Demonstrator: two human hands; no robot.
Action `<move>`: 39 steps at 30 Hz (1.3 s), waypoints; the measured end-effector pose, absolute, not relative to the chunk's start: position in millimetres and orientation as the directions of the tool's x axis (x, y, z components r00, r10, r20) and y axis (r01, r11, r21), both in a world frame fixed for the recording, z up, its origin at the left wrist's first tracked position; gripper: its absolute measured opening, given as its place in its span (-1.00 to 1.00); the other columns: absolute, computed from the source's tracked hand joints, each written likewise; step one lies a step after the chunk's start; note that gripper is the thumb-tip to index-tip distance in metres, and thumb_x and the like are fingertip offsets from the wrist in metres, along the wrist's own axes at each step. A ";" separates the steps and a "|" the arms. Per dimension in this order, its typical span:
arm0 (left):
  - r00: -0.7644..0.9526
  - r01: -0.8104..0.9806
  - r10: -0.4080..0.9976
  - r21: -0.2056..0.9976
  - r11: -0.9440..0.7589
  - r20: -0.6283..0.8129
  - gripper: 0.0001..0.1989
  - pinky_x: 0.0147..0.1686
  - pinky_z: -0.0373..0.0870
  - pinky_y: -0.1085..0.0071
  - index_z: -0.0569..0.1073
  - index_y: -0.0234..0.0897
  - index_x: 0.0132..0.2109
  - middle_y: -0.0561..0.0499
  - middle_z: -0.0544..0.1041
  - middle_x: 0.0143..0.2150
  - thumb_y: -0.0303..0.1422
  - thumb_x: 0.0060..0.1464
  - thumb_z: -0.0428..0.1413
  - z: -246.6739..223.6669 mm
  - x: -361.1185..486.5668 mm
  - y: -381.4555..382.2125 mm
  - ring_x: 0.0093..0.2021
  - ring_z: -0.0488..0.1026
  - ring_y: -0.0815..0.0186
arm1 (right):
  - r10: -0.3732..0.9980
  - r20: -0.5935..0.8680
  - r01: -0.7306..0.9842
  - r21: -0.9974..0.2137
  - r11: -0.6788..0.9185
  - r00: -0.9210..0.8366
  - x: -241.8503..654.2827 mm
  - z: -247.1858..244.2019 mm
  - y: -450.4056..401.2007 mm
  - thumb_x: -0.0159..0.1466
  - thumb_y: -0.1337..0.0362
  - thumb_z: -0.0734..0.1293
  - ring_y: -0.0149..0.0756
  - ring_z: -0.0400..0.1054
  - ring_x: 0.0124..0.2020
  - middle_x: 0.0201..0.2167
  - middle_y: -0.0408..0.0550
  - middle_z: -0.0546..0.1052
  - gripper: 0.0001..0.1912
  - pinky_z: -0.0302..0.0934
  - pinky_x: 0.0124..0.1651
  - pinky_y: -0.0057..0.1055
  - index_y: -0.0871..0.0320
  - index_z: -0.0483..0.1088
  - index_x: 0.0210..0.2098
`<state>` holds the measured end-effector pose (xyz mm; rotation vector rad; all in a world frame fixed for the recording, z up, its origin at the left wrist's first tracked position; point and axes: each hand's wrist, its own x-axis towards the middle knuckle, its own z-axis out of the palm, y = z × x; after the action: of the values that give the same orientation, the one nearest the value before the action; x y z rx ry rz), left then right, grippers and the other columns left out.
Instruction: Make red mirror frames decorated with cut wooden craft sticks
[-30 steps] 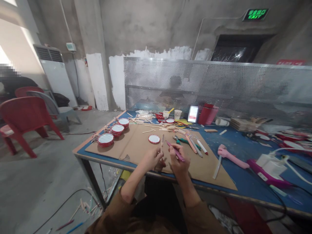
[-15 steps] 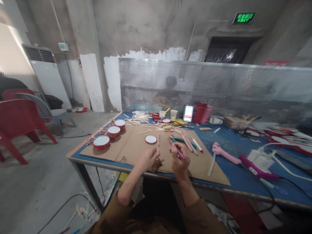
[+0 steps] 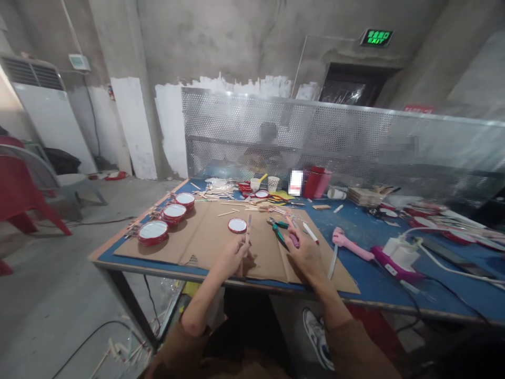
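My left hand (image 3: 232,255) pinches a thin wooden stick (image 3: 249,223), which stands nearly upright above the cardboard sheet (image 3: 209,226). Just behind it lies a small round drum-like piece (image 3: 237,226) with a white face and red rim. My right hand (image 3: 306,253) is closed around a purple pen (image 3: 294,240), low over the cardboard among the other pens; its fingertips are partly hidden. Green-handled pliers (image 3: 278,229) lie left of that hand, and a white marker with a red end (image 3: 311,232) lies beyond it.
Three red-rimmed drums (image 3: 153,232) with sticks line the left side. Loose sticks, paper cups (image 3: 273,183) and a red bottle (image 3: 314,182) stand along the back. A pink glue gun (image 3: 353,246) and a purple power strip (image 3: 394,266) with cables lie right.
My right hand has moved forward with the purple pen, down toward the other pens, uncovering the pliers. My left hand keeps the stick. The view has turned slightly right.
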<state>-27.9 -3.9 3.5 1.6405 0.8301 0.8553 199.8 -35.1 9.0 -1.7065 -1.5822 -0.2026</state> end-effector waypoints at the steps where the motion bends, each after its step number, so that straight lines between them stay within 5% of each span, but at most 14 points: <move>1: 0.498 0.091 0.858 0.977 -0.192 0.123 -0.74 -0.80 -0.03 0.56 0.25 -0.27 -0.23 0.03 0.54 -0.42 -0.15 0.16 -0.08 4.5 -27.9 -4.4 -0.82 0.21 0.52 | 0.779 0.594 0.908 -0.410 0.081 0.199 199.5 8.3 -34.9 0.23 0.08 0.18 -0.06 0.42 -0.14 -0.18 0.13 0.56 -0.59 0.25 -0.06 -0.15 0.22 0.44 -0.12; 15: 0.497 0.085 0.861 0.981 -0.177 0.112 -0.71 -0.77 0.09 0.64 0.26 -0.30 -0.35 0.05 0.49 -0.41 -0.13 0.10 -0.03 0.0 -29.8 -3.9 -0.78 0.24 0.59 | 0.718 0.680 0.922 -0.358 0.148 0.149 201.2 -1.6 -34.7 0.22 0.15 0.21 -0.08 0.41 -0.12 -0.18 0.13 0.55 -0.65 0.25 -0.03 -0.12 0.22 0.44 -0.12; 21: 0.461 0.139 0.884 0.977 -0.160 0.079 -0.78 -0.75 0.12 0.60 0.32 -0.31 -0.29 0.11 0.43 -0.49 -0.22 0.08 -0.02 1.9 -29.2 -4.6 -0.77 0.25 0.54 | 0.502 0.810 0.788 -0.509 0.348 0.302 186.0 6.3 -42.6 0.26 0.17 0.25 -0.19 0.42 -0.18 -0.22 0.03 0.55 -0.75 0.27 -0.08 -0.24 0.17 0.43 -0.16; 26: 0.455 0.194 0.879 0.948 -0.253 0.142 -0.89 -0.62 0.23 0.56 0.33 -0.30 -0.32 0.09 0.45 -0.50 -0.34 0.04 -0.01 -4.6 -26.8 2.0 -0.63 0.37 0.44 | 0.500 0.799 0.701 -0.565 0.435 0.334 154.0 7.9 -42.7 0.26 0.20 0.27 -0.26 0.42 -0.30 -0.33 -0.04 0.54 -0.82 0.28 -0.17 -0.33 0.16 0.43 -0.25; 29: 0.456 0.197 0.862 0.920 -0.339 0.220 -0.95 -0.45 0.32 0.54 0.34 -0.30 -0.37 0.05 0.49 -0.46 -0.40 -0.01 0.02 -4.3 -26.1 3.1 -0.45 0.46 0.39 | 0.532 0.811 0.756 -0.503 0.419 0.245 152.1 5.2 -37.8 0.28 0.23 0.24 -0.25 0.41 -0.28 -0.31 -0.03 0.53 -0.83 0.26 -0.13 -0.32 0.16 0.43 -0.25; 35: 0.474 0.262 0.880 0.947 -0.183 0.039 -0.88 -0.69 0.13 0.53 0.28 -0.26 -0.38 0.09 0.48 -0.52 -0.34 0.07 -0.08 3.5 -25.5 -1.6 -0.76 0.23 0.48 | 0.701 0.713 0.956 -0.219 0.197 0.019 203.6 6.9 -27.1 0.28 0.30 0.16 -0.13 0.38 -0.15 -0.20 0.06 0.55 -0.73 0.20 -0.05 -0.19 0.15 0.46 -0.15; 39: 0.438 0.267 0.888 0.923 -0.278 0.141 -0.91 -0.50 0.29 0.50 0.31 -0.25 -0.38 0.07 0.49 -0.51 -0.39 0.05 -0.06 2.4 -24.2 0.9 -0.58 0.41 0.38 | 0.798 0.602 0.999 -0.040 -0.015 0.036 230.6 10.8 -22.4 0.27 0.34 0.16 -0.10 0.39 -0.20 -0.24 0.09 0.54 -0.68 0.20 -0.17 -0.23 0.11 0.44 -0.05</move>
<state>-24.2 0.9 2.4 1.7827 0.9919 0.8583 230.6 -22.4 10.8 -1.8644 -1.8113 -0.5844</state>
